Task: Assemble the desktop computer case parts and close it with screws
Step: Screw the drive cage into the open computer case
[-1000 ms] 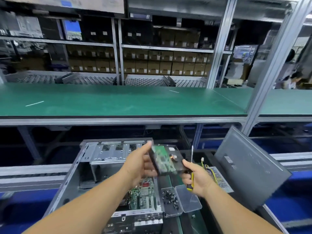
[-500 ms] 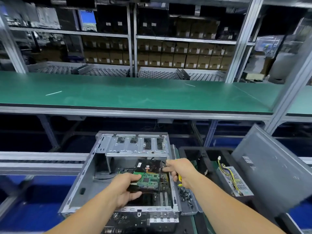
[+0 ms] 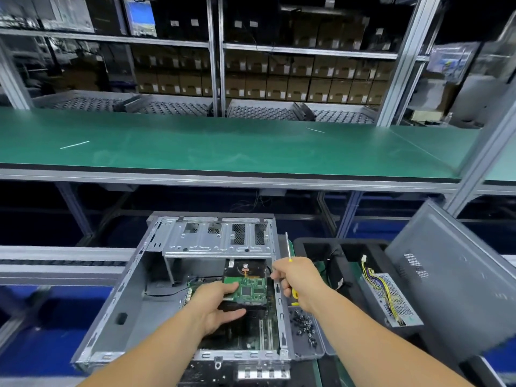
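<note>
While screws [image 3: 303,326] lie beside case [image 3: 131,311].

Counted: one open computer case [image 3: 134,303], one hard drive [image 3: 248,280], one screwdriver [image 3: 288,247], one power supply [image 3: 391,300], one side panel [image 3: 458,280], two hands; loose screws [image 3: 303,325] too numerous to tally.

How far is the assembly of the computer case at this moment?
Early to middle stage. Done: the motherboard already sits in the open case. In hand: the left hand grips the hard drive inside the case, under the drive cage; the right hand holds a screwdriver. Left: the power supply lies in the bin, the side panel is off, and the screws are unused.
</note>
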